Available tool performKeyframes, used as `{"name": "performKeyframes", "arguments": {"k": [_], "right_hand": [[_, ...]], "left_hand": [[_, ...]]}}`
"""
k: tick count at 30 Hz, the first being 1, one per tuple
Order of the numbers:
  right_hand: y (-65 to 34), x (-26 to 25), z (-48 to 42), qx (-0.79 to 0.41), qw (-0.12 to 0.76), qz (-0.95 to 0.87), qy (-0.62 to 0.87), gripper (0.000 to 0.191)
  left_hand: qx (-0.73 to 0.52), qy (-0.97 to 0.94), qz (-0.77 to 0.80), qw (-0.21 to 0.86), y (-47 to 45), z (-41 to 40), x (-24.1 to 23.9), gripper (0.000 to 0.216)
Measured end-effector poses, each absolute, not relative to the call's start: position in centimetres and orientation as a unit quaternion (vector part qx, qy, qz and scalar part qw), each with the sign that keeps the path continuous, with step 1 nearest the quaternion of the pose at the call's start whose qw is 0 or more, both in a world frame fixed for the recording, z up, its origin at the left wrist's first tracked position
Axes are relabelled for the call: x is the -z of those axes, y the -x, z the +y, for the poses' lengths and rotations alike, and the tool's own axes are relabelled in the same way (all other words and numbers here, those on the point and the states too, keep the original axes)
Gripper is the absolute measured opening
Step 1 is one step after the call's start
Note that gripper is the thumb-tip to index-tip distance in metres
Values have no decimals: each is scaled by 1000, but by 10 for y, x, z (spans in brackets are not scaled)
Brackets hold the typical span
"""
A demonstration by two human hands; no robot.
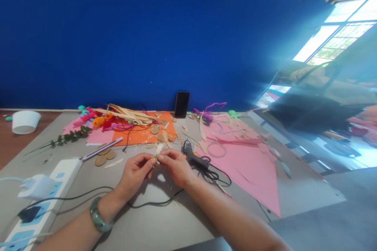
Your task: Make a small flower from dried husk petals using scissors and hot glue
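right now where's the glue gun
In the head view, the glue gun lies on the grey table just right of the right hand pinching a pale strip, at the left edge of the pink paper.

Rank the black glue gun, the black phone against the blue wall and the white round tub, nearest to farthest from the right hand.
1. Black glue gun: just beside the right hand, which pinches a pale straw strip with the left hand.
2. Black phone: behind, at the blue wall.
3. White round tub: far left.
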State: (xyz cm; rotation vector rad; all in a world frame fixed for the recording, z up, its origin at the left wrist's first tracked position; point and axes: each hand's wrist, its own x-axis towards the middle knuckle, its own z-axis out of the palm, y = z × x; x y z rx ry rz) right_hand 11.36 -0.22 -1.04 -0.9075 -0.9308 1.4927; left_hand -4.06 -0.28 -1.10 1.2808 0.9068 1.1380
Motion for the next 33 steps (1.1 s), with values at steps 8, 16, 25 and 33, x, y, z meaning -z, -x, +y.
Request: {"name": "performKeyframes", "arguments": {"k": [8, 16, 25, 33], "right_hand": [[-112, 11, -4, -605, 558, -417, 386, 17], [-104, 10, -11, -586, 593, -384, 398, 15], [-96, 12, -17, -532, 622, -408, 405, 15], [-95, 10, -21, -482, 632, -442, 416, 15]], "left_hand": [[-486, -540, 389, 566, 39, -3, 6, 26], [-484, -538, 386, 572, 40, -2, 10, 26], [-472, -515, 406, 589, 37, -3, 13, 31], [-464, -500, 407, 607, 36, -4, 17, 30]]}}
